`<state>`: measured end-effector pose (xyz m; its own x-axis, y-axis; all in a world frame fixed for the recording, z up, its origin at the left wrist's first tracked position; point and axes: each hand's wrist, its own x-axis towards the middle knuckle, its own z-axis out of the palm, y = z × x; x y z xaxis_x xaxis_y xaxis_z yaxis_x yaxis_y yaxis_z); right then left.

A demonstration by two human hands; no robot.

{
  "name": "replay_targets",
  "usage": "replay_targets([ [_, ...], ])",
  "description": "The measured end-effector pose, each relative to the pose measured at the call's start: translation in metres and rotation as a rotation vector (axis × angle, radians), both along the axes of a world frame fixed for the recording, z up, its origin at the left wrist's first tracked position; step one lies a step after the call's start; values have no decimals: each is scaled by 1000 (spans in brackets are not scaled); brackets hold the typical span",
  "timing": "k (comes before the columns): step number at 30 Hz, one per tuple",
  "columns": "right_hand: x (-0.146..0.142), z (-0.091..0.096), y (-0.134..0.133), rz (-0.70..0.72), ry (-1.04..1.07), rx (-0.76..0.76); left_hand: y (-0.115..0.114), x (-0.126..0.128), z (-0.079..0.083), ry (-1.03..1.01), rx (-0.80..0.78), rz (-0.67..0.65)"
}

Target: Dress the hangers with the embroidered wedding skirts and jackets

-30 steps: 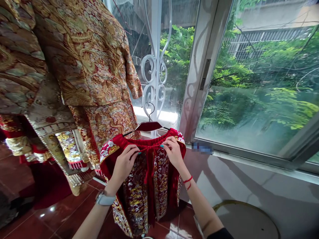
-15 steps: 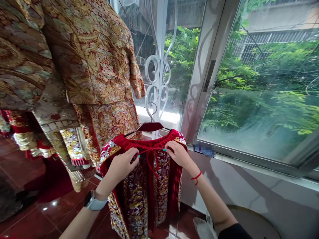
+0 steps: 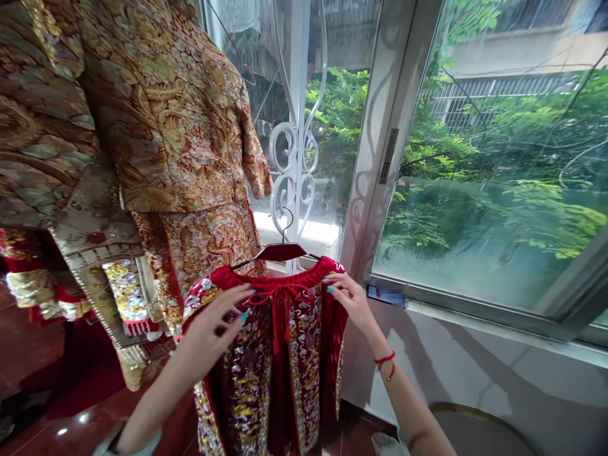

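A red cape-like garment (image 3: 304,367) with gold and silver sequin embroidery hangs from a dark hanger (image 3: 282,252). At its gathered neckline a thin red cord (image 3: 280,292) is tied in a bow, with loops to either side and ends hanging down the front. My left hand (image 3: 209,332) hovers before the left shoulder, thumb and fingers apart, holding nothing. At the right shoulder is my right hand (image 3: 352,299), its fingers also parted and nothing gripped; whether the fingertips touch the cloth I cannot tell.
Gold brocade garments (image 3: 175,126) hang close on the left. A white scrolled metal stand (image 3: 295,145) rises behind the hanger. A phone-like object (image 3: 386,295) lies on the window sill. The large window (image 3: 489,190) fills the right side.
Both hands have let go of the red cord and opened. My left hand has drawn back toward me, and the right has shifted toward the shoulder. The bow now hangs loose.
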<state>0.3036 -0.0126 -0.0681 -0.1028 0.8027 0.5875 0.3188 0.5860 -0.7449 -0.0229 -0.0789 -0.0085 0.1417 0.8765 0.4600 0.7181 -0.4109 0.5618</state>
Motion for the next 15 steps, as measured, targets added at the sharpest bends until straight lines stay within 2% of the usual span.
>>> replay_targets([
  [1, 9, -2, 7, -72, 70, 4, 9, -14, 8, -130, 54, 34],
  [3, 24, -4, 25, -198, 114, 13, 38, -44, 21, -335, 122, 203],
  [4, 29, -4, 36, -204, 101, 2, 55, -58, 24, -339, 58, 250],
  [6, 33, -5, 55, -101, 67, -38, 86, -78, 21, -333, -247, 145],
  [9, 31, -8, 74, 42, 47, -89, 112, -91, -1, -366, -596, -48],
  [12, 31, -12, 78, 40, 39, -98, 114, -96, -19, -399, -677, -143],
  [15, 36, -11, 73, 72, 20, -84, 107, -100, -19, -359, -646, -144],
])
